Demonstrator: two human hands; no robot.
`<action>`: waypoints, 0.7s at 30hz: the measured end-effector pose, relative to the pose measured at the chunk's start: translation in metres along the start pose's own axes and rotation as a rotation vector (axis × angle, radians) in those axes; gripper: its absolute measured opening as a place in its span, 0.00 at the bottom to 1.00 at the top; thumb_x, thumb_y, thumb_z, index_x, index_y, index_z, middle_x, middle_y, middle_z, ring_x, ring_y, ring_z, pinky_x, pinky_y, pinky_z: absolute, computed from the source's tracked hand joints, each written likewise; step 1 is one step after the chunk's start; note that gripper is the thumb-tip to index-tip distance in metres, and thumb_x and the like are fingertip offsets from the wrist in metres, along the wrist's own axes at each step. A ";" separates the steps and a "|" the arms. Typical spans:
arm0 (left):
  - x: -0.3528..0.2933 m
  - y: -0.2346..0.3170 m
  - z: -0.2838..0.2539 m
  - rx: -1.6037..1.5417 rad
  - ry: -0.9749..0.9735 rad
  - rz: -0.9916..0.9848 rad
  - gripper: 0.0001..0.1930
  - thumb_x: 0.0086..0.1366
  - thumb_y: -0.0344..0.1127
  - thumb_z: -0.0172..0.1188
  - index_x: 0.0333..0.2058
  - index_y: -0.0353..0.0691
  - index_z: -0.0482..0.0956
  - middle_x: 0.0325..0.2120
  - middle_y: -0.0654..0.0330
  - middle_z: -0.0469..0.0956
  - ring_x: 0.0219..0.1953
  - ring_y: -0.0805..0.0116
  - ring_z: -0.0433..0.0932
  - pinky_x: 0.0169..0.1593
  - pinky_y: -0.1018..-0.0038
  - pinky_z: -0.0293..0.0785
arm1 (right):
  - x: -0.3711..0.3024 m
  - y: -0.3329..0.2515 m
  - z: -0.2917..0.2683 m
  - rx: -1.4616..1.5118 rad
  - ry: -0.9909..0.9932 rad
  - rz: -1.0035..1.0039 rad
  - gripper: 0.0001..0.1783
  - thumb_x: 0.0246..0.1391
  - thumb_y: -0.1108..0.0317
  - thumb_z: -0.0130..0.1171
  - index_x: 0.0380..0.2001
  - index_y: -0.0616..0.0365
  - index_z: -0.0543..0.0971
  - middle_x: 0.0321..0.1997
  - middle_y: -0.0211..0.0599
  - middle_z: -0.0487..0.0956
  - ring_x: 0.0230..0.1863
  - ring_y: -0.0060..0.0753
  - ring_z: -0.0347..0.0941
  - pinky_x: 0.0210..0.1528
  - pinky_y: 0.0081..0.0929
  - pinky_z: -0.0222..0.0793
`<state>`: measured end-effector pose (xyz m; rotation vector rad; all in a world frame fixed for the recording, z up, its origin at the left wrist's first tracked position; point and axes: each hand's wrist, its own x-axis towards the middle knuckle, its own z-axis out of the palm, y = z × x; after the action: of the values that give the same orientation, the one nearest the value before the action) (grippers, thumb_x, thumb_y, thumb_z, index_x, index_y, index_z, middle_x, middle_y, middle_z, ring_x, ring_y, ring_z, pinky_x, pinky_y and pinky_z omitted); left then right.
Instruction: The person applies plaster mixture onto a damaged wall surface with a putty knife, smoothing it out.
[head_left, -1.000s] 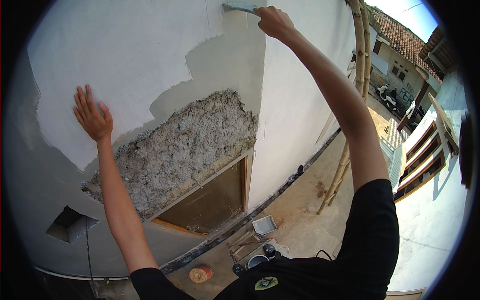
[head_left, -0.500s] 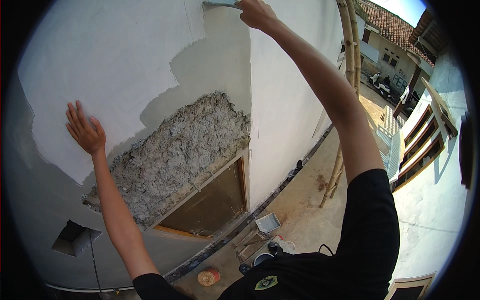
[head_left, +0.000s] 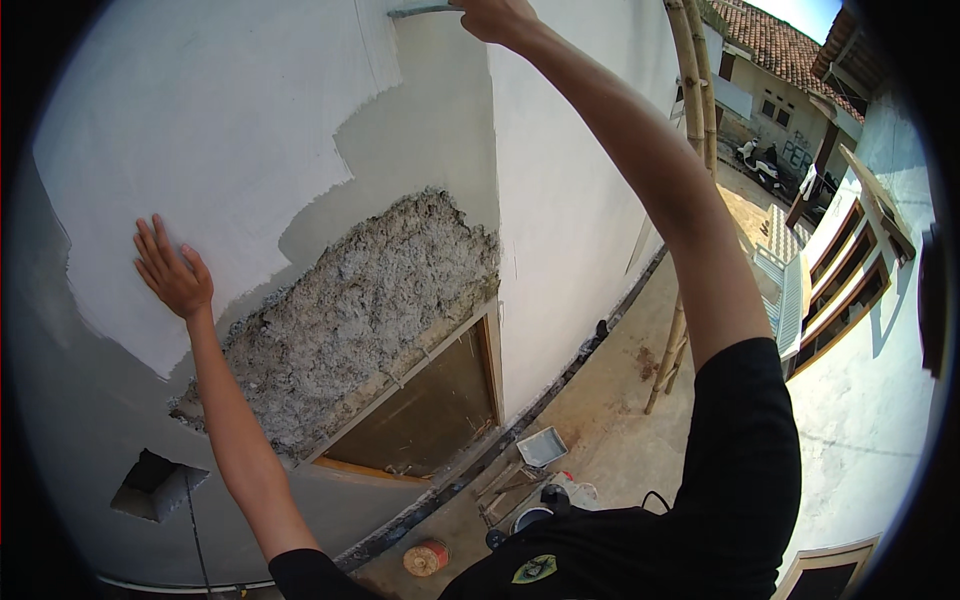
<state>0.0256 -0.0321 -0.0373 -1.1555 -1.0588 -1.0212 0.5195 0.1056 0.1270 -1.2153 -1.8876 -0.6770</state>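
My left hand (head_left: 176, 275) lies flat with its fingers spread on the white-coated part of the wall (head_left: 230, 120). Up at the top edge of the picture, my right hand (head_left: 497, 18) is closed round what looks like a putty knife. The wide, thin grey-blue blade of this putty knife (head_left: 425, 12) points left, against the wall by the border between the white coat and bare grey plaster (head_left: 425, 120). The grip is mostly covered by my fingers and cut off by the picture's edge. Between my arms is a rough, chipped patch (head_left: 350, 310) of exposed masonry.
Below the rough patch sits a wood-framed opening (head_left: 415, 410). A square hole (head_left: 155, 485) is at lower left. Bamboo poles (head_left: 697, 100) stand right of the wall. On the ground are a grey tray (head_left: 541, 447), a bucket (head_left: 530, 518) and a reddish tub (head_left: 426, 558).
My right hand and the putty knife have shifted slightly left near the top edge. My left hand stays on the wall. The whole view has tilted a little.
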 end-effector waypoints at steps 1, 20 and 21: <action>0.000 -0.008 -0.003 0.008 -0.011 0.003 0.28 0.68 0.43 0.38 0.67 0.51 0.60 0.69 0.61 0.56 0.69 0.58 0.56 0.68 0.53 0.48 | -0.011 -0.012 0.004 -0.011 -0.051 0.015 0.10 0.45 0.77 0.49 0.29 0.61 0.80 0.32 0.49 0.81 0.34 0.53 0.79 0.34 0.45 0.75; 0.001 -0.013 -0.005 0.024 -0.024 -0.026 0.28 0.67 0.42 0.38 0.66 0.50 0.62 0.68 0.59 0.57 0.69 0.57 0.56 0.69 0.54 0.47 | 0.022 -0.008 -0.027 -0.140 0.006 0.014 0.14 0.45 0.77 0.49 0.36 0.58 0.80 0.33 0.44 0.81 0.35 0.49 0.79 0.34 0.43 0.75; 0.002 -0.015 -0.005 0.026 -0.028 -0.029 0.28 0.67 0.42 0.38 0.66 0.50 0.62 0.68 0.59 0.57 0.69 0.57 0.56 0.69 0.54 0.47 | 0.020 -0.006 -0.020 -0.188 -0.063 -0.015 0.14 0.45 0.77 0.49 0.36 0.59 0.79 0.33 0.44 0.81 0.36 0.49 0.79 0.34 0.43 0.75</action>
<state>0.0123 -0.0391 -0.0332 -1.1391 -1.1105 -1.0137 0.5156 0.0977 0.1546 -1.3552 -1.9198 -0.8495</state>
